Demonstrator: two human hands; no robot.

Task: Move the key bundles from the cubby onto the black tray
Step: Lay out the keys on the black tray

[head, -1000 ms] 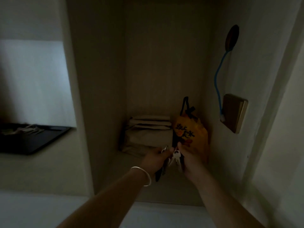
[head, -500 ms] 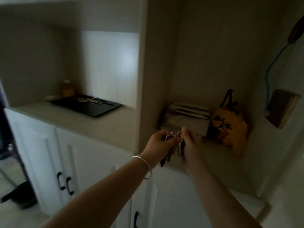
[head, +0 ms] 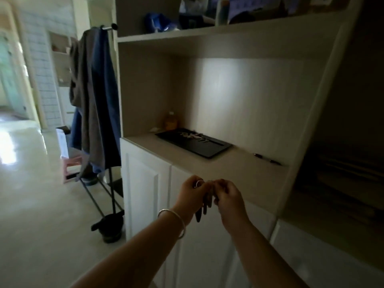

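A key bundle [head: 204, 205] with a metal ring and dark fobs hangs between my two hands in front of the counter's front edge. My left hand [head: 192, 195], with a silver bangle on the wrist, pinches it from the left. From the right, my right hand [head: 227, 197] pinches the same bundle. The black tray [head: 209, 150] lies on the counter further back, with another set of keys [head: 193, 136] lying on it. The cubby [head: 345, 163] is the dark recess at the right; its contents are too dark to make out.
An orange bottle [head: 170, 120] stands behind the tray's far left corner. A black pen [head: 267, 159] lies on the counter right of the tray. White cabinet doors [head: 145, 194] are below. A coat rack with blue and grey clothes [head: 94, 96] stands at left.
Both hands have carried the key bundle out of the cubby and to the left, now in front of the counter. The view has swung left, bringing the tray to centre.
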